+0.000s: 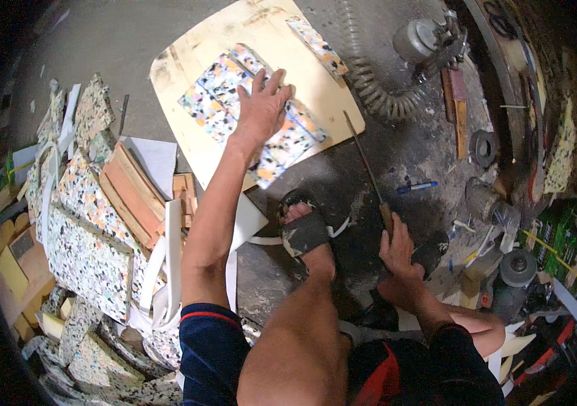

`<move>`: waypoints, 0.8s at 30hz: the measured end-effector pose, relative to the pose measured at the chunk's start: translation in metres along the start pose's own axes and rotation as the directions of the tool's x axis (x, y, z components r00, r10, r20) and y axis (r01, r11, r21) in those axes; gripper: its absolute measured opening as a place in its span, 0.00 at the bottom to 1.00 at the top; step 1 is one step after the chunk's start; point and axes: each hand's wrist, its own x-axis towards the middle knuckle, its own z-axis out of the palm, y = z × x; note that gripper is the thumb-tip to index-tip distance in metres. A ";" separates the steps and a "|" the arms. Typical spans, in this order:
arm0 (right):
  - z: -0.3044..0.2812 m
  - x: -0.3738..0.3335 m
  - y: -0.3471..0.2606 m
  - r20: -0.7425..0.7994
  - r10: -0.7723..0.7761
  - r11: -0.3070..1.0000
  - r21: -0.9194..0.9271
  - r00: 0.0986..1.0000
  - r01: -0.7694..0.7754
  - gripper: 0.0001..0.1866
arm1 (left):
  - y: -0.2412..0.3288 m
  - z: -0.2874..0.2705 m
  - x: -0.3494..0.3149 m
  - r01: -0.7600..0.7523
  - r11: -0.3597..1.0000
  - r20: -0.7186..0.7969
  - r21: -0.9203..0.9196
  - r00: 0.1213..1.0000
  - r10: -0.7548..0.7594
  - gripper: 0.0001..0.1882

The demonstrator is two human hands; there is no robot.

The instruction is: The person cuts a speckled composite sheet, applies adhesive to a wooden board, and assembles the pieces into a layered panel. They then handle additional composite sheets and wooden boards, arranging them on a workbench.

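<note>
A speckled foam block [211, 95] with blue marked lines lies on a pale wooden board [180, 61] on the floor. My left hand [261, 111] rests on the block with its fingers spread, pressing down near a narrow strip of the same foam [248, 57]. Another foam strip [317, 46] lies apart at the board's right side. In my right hand [398, 249] is the handle of a long thin-bladed knife [367, 162]. Its blade points away from me, the tip at the board's right corner, clear of the foam block.
Foam offcuts [89, 250] and wood pieces [133, 193] pile up on the left. To the right are a coiled air hose [383, 95], a spray gun with a metal cup [418, 40], a blue marker [417, 187] and a tape roll [484, 147]. My sandalled foot [302, 223] stands near the board.
</note>
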 end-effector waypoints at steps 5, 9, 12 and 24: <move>0.001 -0.013 -0.005 -0.006 0.016 0.974 -0.225 1.000 -0.017 0.31 | 0.013 -0.008 -0.019 -0.064 0.992 -0.319 -0.109 0.947 0.026 0.15; -0.024 0.044 -0.056 -0.296 -0.413 0.905 -0.238 0.861 0.352 0.30 | 0.041 -0.045 -0.042 -0.118 0.934 -0.572 -0.336 0.814 -0.102 0.20; -0.039 0.149 -0.120 -0.373 -0.551 0.832 -0.170 0.747 0.529 0.28 | 0.078 -0.066 -0.072 -0.325 0.569 -0.644 -0.755 0.531 -0.551 0.15; -0.046 0.265 -0.252 -0.131 -0.504 0.818 0.244 0.854 0.521 0.22 | 0.047 -0.039 -0.117 -0.190 -0.481 0.224 -0.856 0.702 -0.676 0.30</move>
